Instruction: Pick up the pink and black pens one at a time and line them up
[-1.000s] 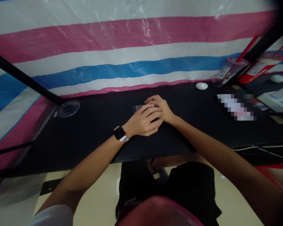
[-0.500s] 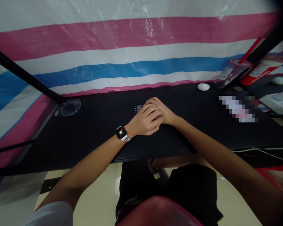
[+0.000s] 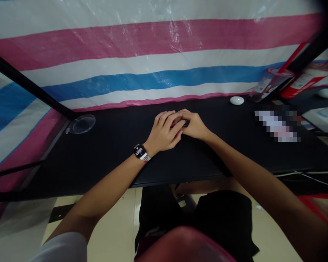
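Two hands meet mid black table [image 3: 112,153]: left hand [image 3: 164,133], watch [image 3: 140,153] on wrist, fingers laid over the pens [image 3: 180,123], grip can't tell; right hand [image 3: 194,125] fingers curled round the pens. Pens mostly hidden between both hands. Clear dish [image 3: 83,123] well apart, left.

Dark pens [image 3: 182,123], mostly hidden, flat on desk [image 3: 112,145]
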The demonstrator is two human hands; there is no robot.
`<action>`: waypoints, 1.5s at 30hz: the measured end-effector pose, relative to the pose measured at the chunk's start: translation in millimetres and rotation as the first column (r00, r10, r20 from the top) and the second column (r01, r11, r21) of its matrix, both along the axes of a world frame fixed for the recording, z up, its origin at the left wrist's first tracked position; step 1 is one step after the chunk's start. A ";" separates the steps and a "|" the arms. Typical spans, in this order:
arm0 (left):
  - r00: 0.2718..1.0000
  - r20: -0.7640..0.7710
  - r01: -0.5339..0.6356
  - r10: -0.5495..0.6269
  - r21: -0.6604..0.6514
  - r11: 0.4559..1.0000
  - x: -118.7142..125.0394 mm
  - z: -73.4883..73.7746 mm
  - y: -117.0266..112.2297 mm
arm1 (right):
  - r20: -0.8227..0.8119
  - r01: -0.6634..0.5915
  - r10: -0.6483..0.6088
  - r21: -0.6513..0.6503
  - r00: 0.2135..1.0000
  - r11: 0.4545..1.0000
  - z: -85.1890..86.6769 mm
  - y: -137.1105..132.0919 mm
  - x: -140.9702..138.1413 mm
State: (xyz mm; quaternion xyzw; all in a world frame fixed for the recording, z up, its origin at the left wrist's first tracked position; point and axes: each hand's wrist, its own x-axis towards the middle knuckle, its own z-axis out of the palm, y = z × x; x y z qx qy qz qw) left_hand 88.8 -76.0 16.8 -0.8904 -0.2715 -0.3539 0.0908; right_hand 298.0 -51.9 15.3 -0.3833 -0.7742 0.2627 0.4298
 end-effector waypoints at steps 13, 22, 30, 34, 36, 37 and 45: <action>0.981 -0.129 -0.141 0.142 0.014 0.990 -7.7 1.5 11.0 | -0.245 -0.122 0.038 -0.337 0.969 0.933 10.0 6.0 17.1; 0.980 -0.037 -0.191 0.194 0.067 0.979 -15.4 -0.4 19.8 | -0.540 -0.201 -0.156 -0.544 0.827 0.815 2.6 21.8 33.0; 0.982 0.081 -0.167 0.173 -0.075 0.983 -26.6 -4.9 33.8 | -0.528 -0.168 -0.146 -0.500 0.837 0.849 -0.6 20.7 28.1; 0.982 0.124 -0.125 0.141 -0.134 0.983 -30.7 -5.3 38.8 | -0.520 -0.144 -0.121 -0.441 0.846 0.886 -3.5 23.4 26.9; 0.984 0.130 -0.098 0.120 -0.169 0.981 -31.6 -5.4 40.3 | -0.518 -0.127 -0.122 -0.419 0.846 0.899 -4.1 24.3 26.5; 0.986 0.128 -0.086 0.111 -0.185 0.979 -31.8 -5.7 40.9 | -0.516 -0.120 -0.125 -0.415 0.848 0.902 -4.1 24.4 26.3; 0.949 0.280 -0.055 0.147 -0.311 0.949 -34.1 -9.8 47.7 | -0.524 -0.112 -0.154 -0.441 0.838 0.890 -3.5 24.5 26.0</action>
